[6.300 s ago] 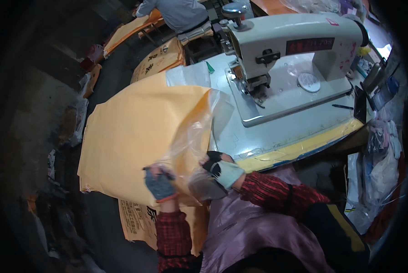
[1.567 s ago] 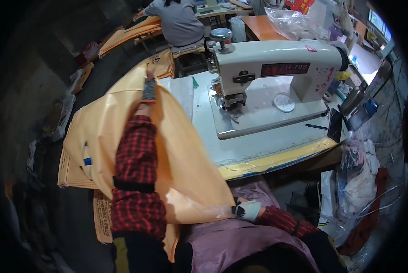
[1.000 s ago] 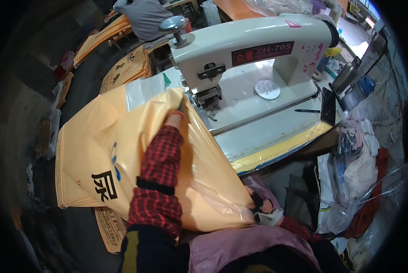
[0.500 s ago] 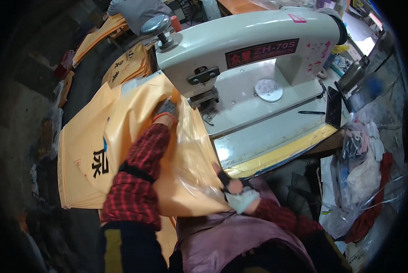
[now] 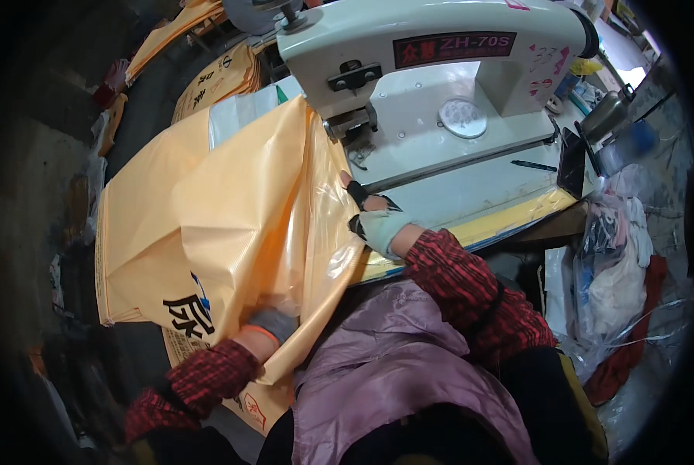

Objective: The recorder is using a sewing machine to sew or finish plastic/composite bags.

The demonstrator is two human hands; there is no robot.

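Observation:
A large shiny orange woven plastic bag (image 5: 231,178) drapes over a stack of similar bags, its right part raised in folds beside the sewing machine (image 5: 432,39). My left hand (image 5: 273,325), in a grey glove with an orange cuff, is at the bag's lower folds; its fingers are blurred and partly covered. My right hand (image 5: 379,225), in a pale glove with dark finger pieces, grips the bag's right edge at the front of the machine bed. The bag's upper corner lies against the machine's metal presser part (image 5: 351,122).
A round white disc (image 5: 463,117) lies on the machine bed. A pen (image 5: 534,166), a dark phone-like slab (image 5: 572,163) and a metal bottle (image 5: 606,113) are at the right. Clear plastic bags with cloth (image 5: 618,271) hang below. More orange bags (image 5: 219,81) are stacked behind.
My left hand has come down from beside the machine head to the bag's lower folds. My right hand has moved up along the bag's right edge. The view has shifted slightly.

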